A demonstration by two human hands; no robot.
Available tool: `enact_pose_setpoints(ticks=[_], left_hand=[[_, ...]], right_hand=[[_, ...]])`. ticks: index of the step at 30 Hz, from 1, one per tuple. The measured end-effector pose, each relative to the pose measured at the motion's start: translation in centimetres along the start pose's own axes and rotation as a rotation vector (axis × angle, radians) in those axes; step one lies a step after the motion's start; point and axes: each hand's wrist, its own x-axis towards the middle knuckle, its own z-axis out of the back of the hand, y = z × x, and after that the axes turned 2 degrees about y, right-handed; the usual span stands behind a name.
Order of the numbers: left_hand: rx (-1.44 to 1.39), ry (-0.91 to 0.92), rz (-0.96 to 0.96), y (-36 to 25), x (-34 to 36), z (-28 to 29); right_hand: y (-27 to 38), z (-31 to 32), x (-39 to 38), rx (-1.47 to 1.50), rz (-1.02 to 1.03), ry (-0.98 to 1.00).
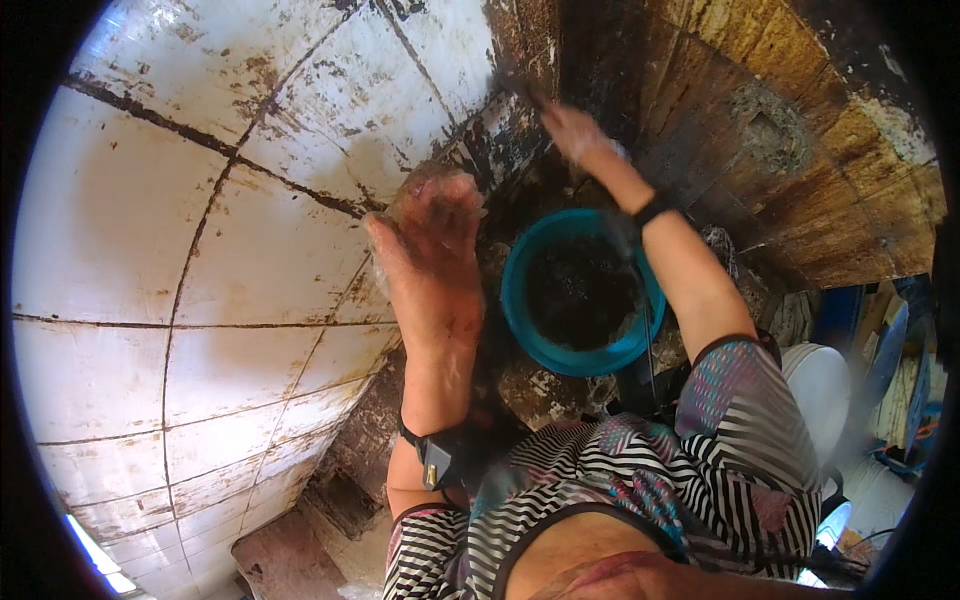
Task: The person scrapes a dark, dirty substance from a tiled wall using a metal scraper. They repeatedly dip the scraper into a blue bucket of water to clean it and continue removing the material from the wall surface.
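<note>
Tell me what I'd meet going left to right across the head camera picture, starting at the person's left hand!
Left hand → blue-green basin → white round thing.

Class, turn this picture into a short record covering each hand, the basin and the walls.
Left hand: open, palm toward the camera, clear plastic covering
Right hand: closed around a dark tool, blurred; exact kind unclear
Basin: round, teal, dark liquid inside
Left wall: white tiles, dirty
Right wall: tiles stained brown
</note>
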Motion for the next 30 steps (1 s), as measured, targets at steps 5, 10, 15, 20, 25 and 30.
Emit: enact_pose_setpoints(ticks=[5,10,15,20,25,30], left_hand=[[0.004,0.048,-0.024,0.1,-0.3,0.4],[-0.065,-0.049,0.028,-0.1,-0.3,0.7],[-0.035,-0.027,0.004,-0.5,-0.1,0.6],[-0.012,-0.062,0.011,-0.4,-0.3,-0.1],[-0.039,-0.036,-0.005,0.1,-0.4,-0.3],[0.011,0.005,0.005,0.7,0.1,-0.3]], right_hand=[[-5.2,-12.0,-14.0,0.824,-0.501,0.416],[-9.3,-16.6,-28.8,0.091,-0.184,0.140],[-12.3,-15.8,-31.5,-0.281,-0.123,0.302],[-4.7,-9.8,-22.0,-0.059,-0.163,0.089],[6.9,6.9,-3.4,0.353,0.121,-0.146],[11.3,11.6,6.4,0.874,-0.027,-0.010]])
